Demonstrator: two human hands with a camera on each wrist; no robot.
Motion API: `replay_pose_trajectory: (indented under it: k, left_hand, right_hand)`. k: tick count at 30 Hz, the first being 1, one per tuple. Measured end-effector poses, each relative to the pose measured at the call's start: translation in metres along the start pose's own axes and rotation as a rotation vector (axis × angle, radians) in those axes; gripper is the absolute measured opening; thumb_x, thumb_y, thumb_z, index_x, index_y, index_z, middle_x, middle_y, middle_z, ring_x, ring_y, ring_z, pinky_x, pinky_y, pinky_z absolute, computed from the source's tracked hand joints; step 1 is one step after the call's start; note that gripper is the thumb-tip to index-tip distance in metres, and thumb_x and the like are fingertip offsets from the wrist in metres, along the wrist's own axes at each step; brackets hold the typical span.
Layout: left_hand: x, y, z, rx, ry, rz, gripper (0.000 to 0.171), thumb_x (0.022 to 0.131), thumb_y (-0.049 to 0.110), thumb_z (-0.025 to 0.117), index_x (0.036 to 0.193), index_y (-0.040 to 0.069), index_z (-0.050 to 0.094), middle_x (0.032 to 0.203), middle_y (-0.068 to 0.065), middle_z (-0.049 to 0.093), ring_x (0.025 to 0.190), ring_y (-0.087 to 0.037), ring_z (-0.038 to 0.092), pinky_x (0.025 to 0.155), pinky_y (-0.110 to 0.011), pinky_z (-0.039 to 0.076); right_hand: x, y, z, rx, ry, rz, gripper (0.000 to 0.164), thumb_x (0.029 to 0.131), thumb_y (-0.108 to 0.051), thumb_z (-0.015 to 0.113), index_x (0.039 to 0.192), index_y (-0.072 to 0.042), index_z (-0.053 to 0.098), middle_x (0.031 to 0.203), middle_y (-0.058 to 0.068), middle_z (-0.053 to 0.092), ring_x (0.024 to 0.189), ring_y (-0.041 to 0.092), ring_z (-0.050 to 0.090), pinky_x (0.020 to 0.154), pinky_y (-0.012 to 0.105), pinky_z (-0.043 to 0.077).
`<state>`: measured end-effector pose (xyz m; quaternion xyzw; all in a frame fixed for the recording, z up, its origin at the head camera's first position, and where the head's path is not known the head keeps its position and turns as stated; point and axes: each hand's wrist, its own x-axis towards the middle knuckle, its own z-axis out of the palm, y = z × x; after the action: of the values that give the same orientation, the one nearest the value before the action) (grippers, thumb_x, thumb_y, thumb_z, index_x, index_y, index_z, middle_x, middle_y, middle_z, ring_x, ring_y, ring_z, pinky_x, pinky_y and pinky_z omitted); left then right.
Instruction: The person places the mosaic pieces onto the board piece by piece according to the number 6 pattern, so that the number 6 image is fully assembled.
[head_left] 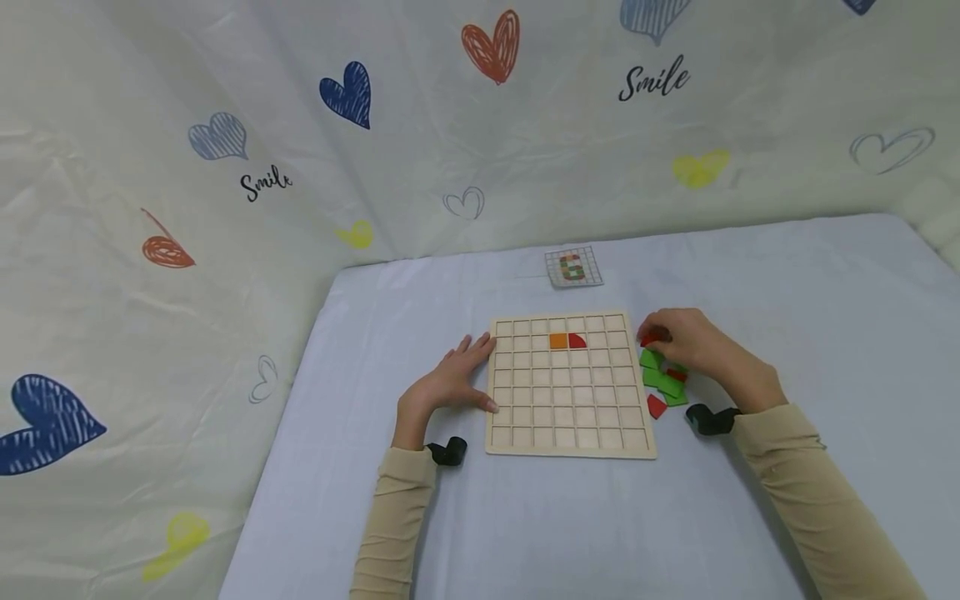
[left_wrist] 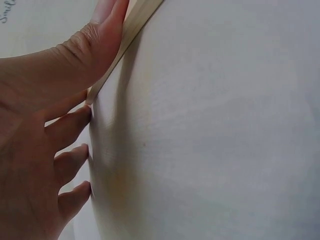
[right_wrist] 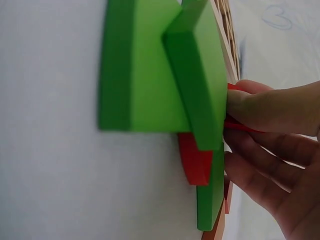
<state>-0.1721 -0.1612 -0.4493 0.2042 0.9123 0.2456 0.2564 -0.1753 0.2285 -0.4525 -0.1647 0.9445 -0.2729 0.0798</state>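
Observation:
A wooden grid board (head_left: pixel 523 437) lies on the table, holding an orange square (head_left: pixel 558 341) and a red quarter-circle (head_left: pixel 577 341) side by side in an upper row. My left hand (head_left: pixel 448 383) rests with spread fingers along the board's left edge, the thumb touching its rim. Beside the board's right edge, my right hand (head_left: pixel 693 340) pinches a red piece (right_wrist: pixel 235 125), mostly hidden by the fingers. Under and near that hand is a loose heap of green square pieces (head_left: pixel 654 377) with red ones among them, including a red piece (head_left: pixel 656 407) at the near end.
A small card (head_left: pixel 574 267) with a coloured pattern on a grid lies behind the board. White cloth (head_left: pixel 360 350) covers the table, and a hanging sheet (head_left: pixel 405 183) with printed hearts stands behind and to the left. Each wrist wears a black camera (head_left: pixel 447 452).

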Motion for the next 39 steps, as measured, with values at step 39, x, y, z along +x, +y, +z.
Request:
replay_pose_trajectory:
  k: [39]
  left_hand:
    - [-0.001, 0.001, 0.000, 0.002, 0.015, -0.009, 0.115, 0.079, 0.029, 0.090, 0.166, 0.015, 0.016, 0.174, 0.000, 0.009, 0.161, -0.027, -0.004, 0.132, -0.047, 0.003]
  right_hand:
    - [0.030, -0.045, -0.010, 0.033, -0.052, -0.238, 0.010, 0.091, -0.003, 0.076, 0.101, 0.000, 0.078, 0.097, 0.008, 0.077, 0.084, 0.020, 0.066, 0.073, 0.035, 0.056]
